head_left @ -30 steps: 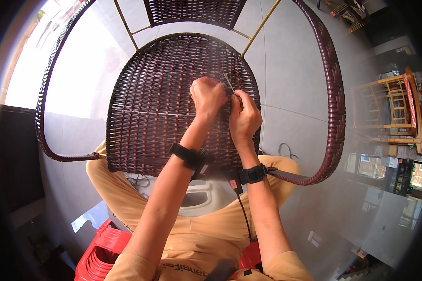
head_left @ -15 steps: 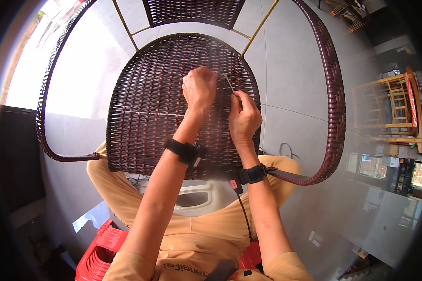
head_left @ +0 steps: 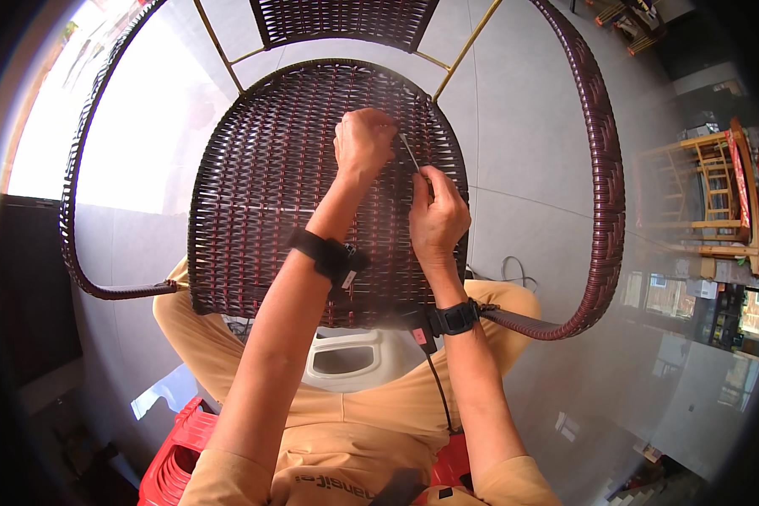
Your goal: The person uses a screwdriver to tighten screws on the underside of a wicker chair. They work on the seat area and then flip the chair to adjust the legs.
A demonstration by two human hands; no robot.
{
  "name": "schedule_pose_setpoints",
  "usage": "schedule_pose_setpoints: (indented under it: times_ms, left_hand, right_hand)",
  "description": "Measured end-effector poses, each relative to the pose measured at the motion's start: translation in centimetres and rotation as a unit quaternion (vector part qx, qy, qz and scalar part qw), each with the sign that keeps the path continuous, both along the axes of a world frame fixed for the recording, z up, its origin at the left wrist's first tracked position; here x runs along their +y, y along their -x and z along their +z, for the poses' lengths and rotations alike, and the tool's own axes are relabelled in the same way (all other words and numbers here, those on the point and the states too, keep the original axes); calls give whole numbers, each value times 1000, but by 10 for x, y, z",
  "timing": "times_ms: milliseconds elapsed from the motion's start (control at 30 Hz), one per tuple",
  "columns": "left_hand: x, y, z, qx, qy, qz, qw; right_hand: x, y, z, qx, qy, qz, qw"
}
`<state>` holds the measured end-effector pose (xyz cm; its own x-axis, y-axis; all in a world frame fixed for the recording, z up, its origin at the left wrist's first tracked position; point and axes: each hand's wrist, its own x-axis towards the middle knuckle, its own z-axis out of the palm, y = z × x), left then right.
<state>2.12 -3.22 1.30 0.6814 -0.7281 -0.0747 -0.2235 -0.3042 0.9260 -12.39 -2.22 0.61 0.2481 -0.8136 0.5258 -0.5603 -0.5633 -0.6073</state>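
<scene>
A woven brown and red chair seat (head_left: 270,185) faces me, in a gold-coloured metal frame (head_left: 468,46) with woven armrests (head_left: 607,185). My left hand (head_left: 364,139) is closed over the upper middle of the seat, beside the tip of a thin metal tool (head_left: 407,148); what its fingers pinch is hidden. My right hand (head_left: 438,215) is shut on the tool's lower end, at the right part of the seat, with the shaft slanting up and left toward my left fingers. Black straps with devices are on both my wrists.
A woven backrest (head_left: 337,21) is at the top. Below the seat show white plastic (head_left: 341,354) between my knees and a cable (head_left: 438,392). Red plastic stools (head_left: 173,451) are at lower left. Wooden furniture (head_left: 708,194) stands at right. Loose strips (head_left: 519,274) lie on the floor.
My left hand first moved up and left, away from the tool, then came back right, higher up, to the tool's tip. My right hand has stayed nearly in place on the tool.
</scene>
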Motion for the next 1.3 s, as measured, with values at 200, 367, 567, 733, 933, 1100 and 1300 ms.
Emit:
schedule_pose_setpoints:
  times_ms: [200,367,567,733,933,1100,1300]
  left_hand:
    - [7,1,18,105,40,6,994]
    - [37,17,20,69,16,12,997]
    - [39,18,13,154,-81,-35,984]
    - [36,24,11,202,-28,6,979]
    - [33,21,12,193,-34,18,980]
    - [36,24,10,203,-19,13,979]
    - [37,25,7,226,-2,25,974]
  right_hand:
    - [2,-1,4,3,-21,-4,1000]
    - [-2,1,-5,-18,20,9,1000]
    - [-3,1,-5,-19,18,14,1000]
    - [-2,0,-2,-9,14,15,1000]
    - [0,1,-1,11,5,9,1000]
    - [-1,7,15,30,-93,17,995]
    - [-4,15,63,109,-124,-9,986]
